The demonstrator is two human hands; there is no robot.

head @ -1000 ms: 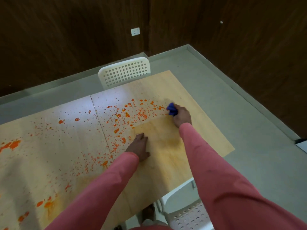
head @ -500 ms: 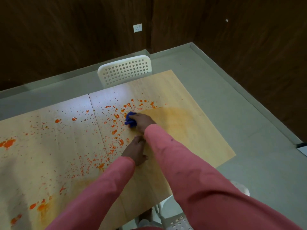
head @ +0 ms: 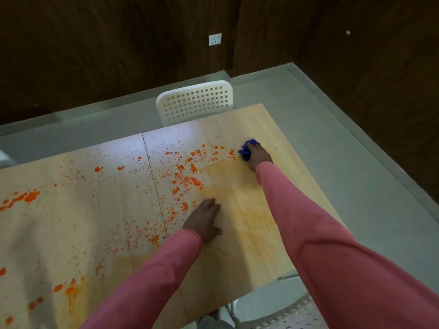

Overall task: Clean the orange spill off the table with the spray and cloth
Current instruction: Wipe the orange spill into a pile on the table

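We lean over a pale wooden table (head: 71,222), made of two boards that meet at a seam running from the far edge toward us. Orange spill (head: 187,180) covers much of it: dense small drops around the seam at the centre, bigger blots at the far left and near left, and a faint smeared orange film on the right board between our arms. Dark wood-panelled walls stand at the far side, with a white socket (head: 215,39) set in them. A white perforated chair (head: 194,102) stands at the table's far edge, and another white chair (head: 285,312) shows under the near right corner. Both our arms wear pink sleeves (head: 332,245). Our left hand (head: 204,220) lies flat on the table near the centre, fingers straight and close together, holding nothing, just right of the drops. Our right hand (head: 257,155) reaches to the far right part of the table, fingers curled over a bunched blue cloth (head: 247,149) that presses on the surface at the right end of the spatter.
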